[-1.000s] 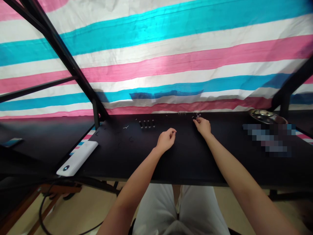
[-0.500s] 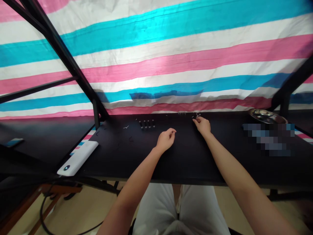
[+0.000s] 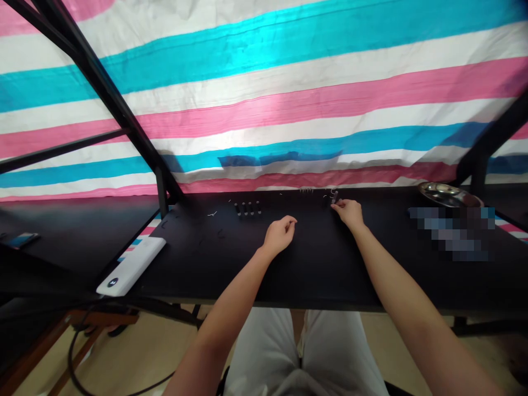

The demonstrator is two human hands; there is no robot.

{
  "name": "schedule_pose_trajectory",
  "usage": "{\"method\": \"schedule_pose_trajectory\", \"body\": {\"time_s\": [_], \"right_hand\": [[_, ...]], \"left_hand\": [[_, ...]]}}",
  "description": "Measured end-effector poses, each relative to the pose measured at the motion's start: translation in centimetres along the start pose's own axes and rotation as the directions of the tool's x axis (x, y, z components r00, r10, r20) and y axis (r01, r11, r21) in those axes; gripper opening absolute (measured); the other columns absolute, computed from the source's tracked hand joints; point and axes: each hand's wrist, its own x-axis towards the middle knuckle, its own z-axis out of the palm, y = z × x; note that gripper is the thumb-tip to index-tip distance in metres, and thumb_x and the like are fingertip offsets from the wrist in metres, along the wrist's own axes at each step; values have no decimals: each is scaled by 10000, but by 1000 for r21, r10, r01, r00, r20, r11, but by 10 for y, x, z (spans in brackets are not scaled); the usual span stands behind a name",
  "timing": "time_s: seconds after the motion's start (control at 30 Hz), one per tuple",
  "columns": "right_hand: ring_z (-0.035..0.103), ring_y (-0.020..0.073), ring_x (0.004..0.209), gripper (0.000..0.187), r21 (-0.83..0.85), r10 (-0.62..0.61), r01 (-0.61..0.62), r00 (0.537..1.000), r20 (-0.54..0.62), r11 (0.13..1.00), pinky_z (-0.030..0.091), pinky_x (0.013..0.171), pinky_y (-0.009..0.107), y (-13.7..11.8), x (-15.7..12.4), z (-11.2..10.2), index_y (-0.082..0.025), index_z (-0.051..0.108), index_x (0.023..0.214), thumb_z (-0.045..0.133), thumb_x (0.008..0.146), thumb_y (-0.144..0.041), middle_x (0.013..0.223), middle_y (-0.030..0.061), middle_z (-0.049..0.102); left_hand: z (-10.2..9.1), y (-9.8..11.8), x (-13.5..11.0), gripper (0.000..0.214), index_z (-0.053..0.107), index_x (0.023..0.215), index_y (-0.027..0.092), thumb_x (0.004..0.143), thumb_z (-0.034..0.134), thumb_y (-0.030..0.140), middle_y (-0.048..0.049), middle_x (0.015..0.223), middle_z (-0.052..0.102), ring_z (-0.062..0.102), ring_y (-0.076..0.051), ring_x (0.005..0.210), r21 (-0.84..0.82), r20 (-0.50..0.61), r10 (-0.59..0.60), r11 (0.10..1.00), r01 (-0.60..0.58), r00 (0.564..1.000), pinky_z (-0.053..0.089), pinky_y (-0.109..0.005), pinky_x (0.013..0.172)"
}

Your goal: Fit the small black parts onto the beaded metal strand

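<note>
Just right of the frame's centre, our left hand [image 3: 279, 233] curls loosely; we cannot tell whether it holds anything. Farther right, our right hand [image 3: 350, 214] brings its fingertips together beside a small grey cylinder [image 3: 335, 196], its grip unclear to us. Four dark cylinders [image 3: 251, 209] line up left of centre.

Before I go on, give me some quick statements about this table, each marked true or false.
1. Four small dark cylinders are lined up in a row. True.
2. The left hand is touching the white device. False: it is apart from it, to its right.
3. The right hand has its fingertips by a small grey piece. True.
4. The shiny metal dish sits at the left end of the table. False: it is toward the right end.
</note>
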Motion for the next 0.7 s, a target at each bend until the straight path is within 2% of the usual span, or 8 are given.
{"method": "schedule_pose_trajectory", "body": {"time_s": [0.27, 0.4, 0.53, 0.63, 0.7], "right_hand": [[627, 235, 736, 309, -185, 11, -12, 1000, -9, 983, 435, 648, 308, -7, -2, 3, -199, 727, 873, 593, 741, -443, 798, 120, 689], [630, 243, 741, 338, -225, 4, -4, 1000, -2, 974, 440, 646, 317, -8, -2, 2, -198, 727, 909, 593, 742, -459, 817, 137, 686], [632, 263, 767, 361, -249, 60, -52, 998, 28, 967, 445, 640, 331, -13, -5, -4, -201, 717, 940, 595, 735, -472, 863, 151, 679], [632, 267, 792, 357, -279, 92, -71, 994, 60, 958, 450, 648, 334, -16, -8, -11, -206, 705, 957, 606, 727, -460, 896, 150, 670], [630, 268, 811, 307, -315, 94, -62, 992, 87, 947, 449, 658, 335, -17, -10, -14, -201, 698, 943, 594, 743, -410, 911, 148, 664]], "left_hand": [[-1, 2, 0, 223, 626, 917, 194, 834, 428, 255, 35, 526, 475, 439, -95, 498, 7, 4, -11, 1000, 11, 1000, 342, -203, 547], [0, 0, 0, 225, 625, 919, 196, 836, 426, 260, 34, 531, 481, 443, -96, 497, 2, -1, 14, 1000, -14, 1000, 338, -202, 540], [1, -2, 0, 223, 623, 915, 199, 839, 422, 256, 32, 535, 489, 446, -98, 493, 18, -1, 15, 1000, -15, 1000, 334, -205, 538], [-1, -2, 0, 227, 620, 935, 209, 841, 418, 251, 26, 551, 507, 478, -109, 519, 73, -21, -13, 997, 15, 1000, 346, -211, 556], [-6, -3, 1, 258, 594, 1028, 218, 842, 417, 246, 12, 601, 549, 521, -128, 571, 126, -57, -54, 990, 61, 997, 363, -221, 581]]}}
